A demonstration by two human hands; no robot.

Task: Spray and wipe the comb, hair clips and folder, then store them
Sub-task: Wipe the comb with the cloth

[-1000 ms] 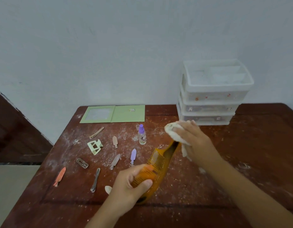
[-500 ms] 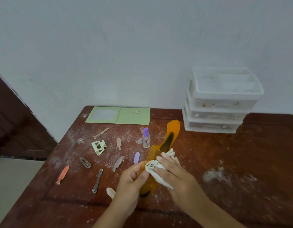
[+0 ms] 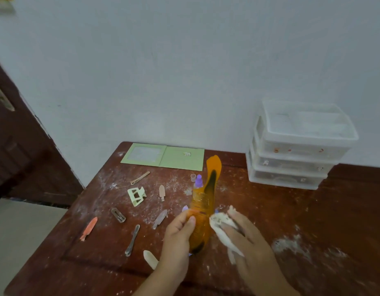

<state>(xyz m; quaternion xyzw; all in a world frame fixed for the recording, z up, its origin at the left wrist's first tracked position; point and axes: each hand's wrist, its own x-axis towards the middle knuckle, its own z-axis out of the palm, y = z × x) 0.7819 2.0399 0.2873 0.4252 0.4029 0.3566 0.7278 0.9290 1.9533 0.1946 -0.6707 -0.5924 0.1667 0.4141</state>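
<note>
My left hand (image 3: 178, 233) grips the toothed end of the orange comb (image 3: 206, 197), which stands almost upright over the table with its handle pointing away. My right hand (image 3: 246, 238) holds a white cloth (image 3: 224, 229) against the comb's right side. Behind the comb stands a small spray bottle (image 3: 198, 182) with a purple top. Several hair clips lie on the left half of the table, among them a green claw clip (image 3: 136, 195), an orange clip (image 3: 88, 228) and a cream clip (image 3: 150, 259). The open green folder (image 3: 163, 156) lies flat by the wall.
A white three-drawer plastic organiser (image 3: 295, 146) stands at the back right against the wall. The brown wooden table (image 3: 334, 221) is smeared with white dust, thickest right of my hands. A small clear cap (image 3: 192, 177) sits beside the bottle. A dark door is at the left.
The comb has tipped more upright. My right hand and the cloth have slid off the teeth to the comb's right side. The camera has tilted upward.
</note>
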